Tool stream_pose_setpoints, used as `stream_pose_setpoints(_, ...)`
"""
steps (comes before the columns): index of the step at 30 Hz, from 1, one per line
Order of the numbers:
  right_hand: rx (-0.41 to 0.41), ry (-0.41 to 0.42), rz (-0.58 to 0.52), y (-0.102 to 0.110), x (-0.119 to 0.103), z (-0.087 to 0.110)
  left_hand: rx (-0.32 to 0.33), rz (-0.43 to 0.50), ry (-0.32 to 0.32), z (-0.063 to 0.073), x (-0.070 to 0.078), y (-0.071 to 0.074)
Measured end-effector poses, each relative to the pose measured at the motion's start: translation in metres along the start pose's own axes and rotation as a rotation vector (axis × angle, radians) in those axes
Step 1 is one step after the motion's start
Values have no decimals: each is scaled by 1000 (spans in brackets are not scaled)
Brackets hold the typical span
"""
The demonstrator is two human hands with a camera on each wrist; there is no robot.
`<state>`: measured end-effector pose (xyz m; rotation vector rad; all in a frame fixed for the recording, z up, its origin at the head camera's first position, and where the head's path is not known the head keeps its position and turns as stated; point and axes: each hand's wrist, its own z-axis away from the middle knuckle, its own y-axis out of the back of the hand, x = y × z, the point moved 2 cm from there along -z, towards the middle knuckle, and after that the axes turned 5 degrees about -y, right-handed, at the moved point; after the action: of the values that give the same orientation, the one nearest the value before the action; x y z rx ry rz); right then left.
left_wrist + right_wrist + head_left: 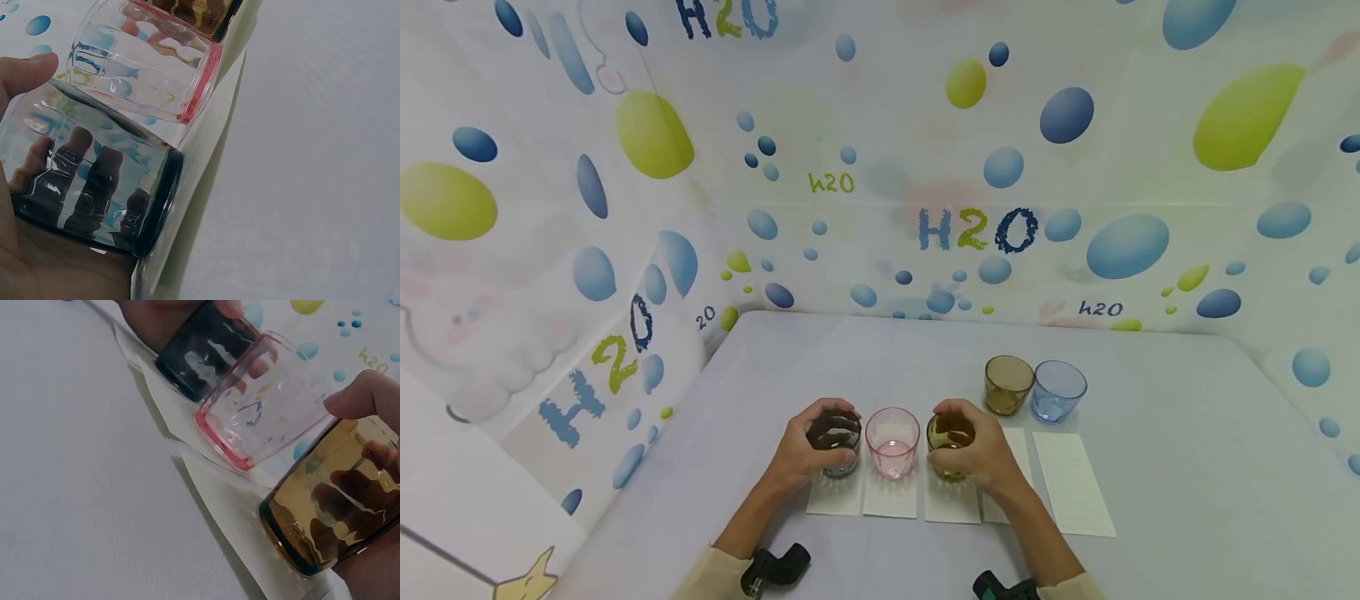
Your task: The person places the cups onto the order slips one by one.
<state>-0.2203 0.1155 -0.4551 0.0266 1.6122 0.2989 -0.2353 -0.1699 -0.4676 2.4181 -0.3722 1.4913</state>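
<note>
My left hand [796,443] is curled round a smoky grey glass tumbler [94,162], fingers on its far side and thumb near the rim. A pink-tinted tumbler [892,437] stands upright between the hands, touched by neither. My right hand [989,454] grips an amber tumbler [337,494] in the same way, and its fingers show through the glass. All three tumblers are over white paper sheets [892,502] laid side by side. Whether the two gripped tumblers rest fully on the paper, I cannot tell.
Behind the right hand stand another amber tumbler [1009,386] and a blue tumbler [1058,392], close together on the white tablecloth [1180,442]. One more paper sheet [1072,483] lies to the right of the right forearm. A printed backdrop [880,167] rises behind the table.
</note>
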Motion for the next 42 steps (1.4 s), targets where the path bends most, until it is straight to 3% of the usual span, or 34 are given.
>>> stream_pose_setpoints(5,-16,5,4,3,2,1,-11,14,-10,-2,-3,0)
stream_pose_setpoints(11,-94,34,18,8,0,-1,-16,17,-22,-1,-4,0)
stream_pose_setpoints(18,-182,-4,13,12,-6,-3,-26,13,-41,-1,-2,1)
stream_pose_setpoints(26,-202,54,152,18,-14,-3,-23,9,-39,-1,-3,2)
stream_pose_setpoints(33,-78,132,272,25,-23,-4,-23,-3,-45,-1,-3,1)
stream_pose_setpoints(42,264,337,325,43,-32,-5,-19,-2,-28,-1,-3,2)
